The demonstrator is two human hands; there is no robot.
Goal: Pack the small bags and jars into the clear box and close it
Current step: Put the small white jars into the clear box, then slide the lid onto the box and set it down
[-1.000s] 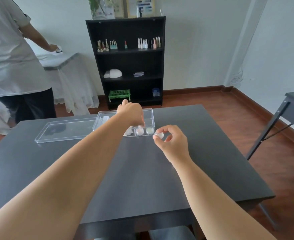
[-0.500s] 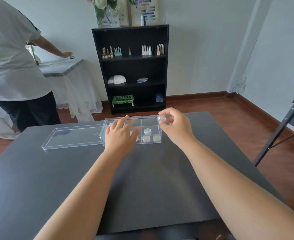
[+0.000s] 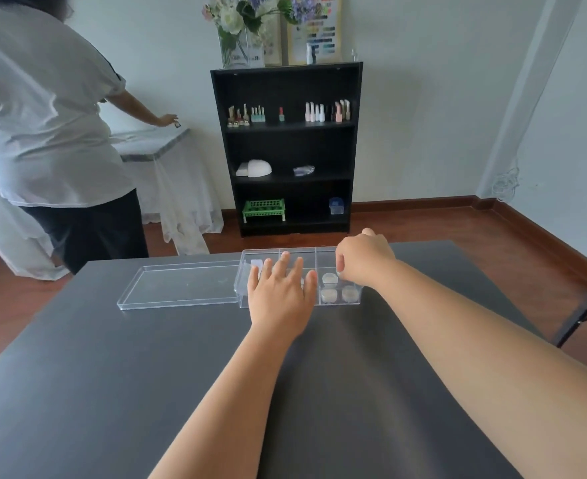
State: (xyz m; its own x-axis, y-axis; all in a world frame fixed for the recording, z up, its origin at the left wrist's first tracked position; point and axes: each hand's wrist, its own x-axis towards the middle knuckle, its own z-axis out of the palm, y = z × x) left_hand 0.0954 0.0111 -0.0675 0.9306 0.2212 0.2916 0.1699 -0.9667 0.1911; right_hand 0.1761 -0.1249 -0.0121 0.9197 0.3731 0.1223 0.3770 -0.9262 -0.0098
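Clear box point(image 3: 281, 252) sits near the far edge of the dark table point(image 3: 112, 375), w/ its lid point(image 3: 178, 286) lying flat just left of it, touching or almost. Box is split into compartments. Right one has 3 small jars point(image 3: 329, 295) visible: one further back, two side by side at the front wall. A small pale bag point(image 3: 256, 264) shows in the left compartment, tho it's partly hidden.

Left hand point(image 3: 280, 295) is flat and open, fingers spread, palm down over the middle/left part of the box, not gripping anything afaict. Can't tell if it's pressing on the box or just hovering.

Right hand point(image 3: 363, 259) is over the right compartment, fingers curled down and pinched together right by the back jar. Can't tell if there's a jar between the fingertips, they hide that spot.

Bg: another person point(image 3: 43, 133) in a white top stands at the left, back turned, next to a black shelf point(image 3: 287, 150).
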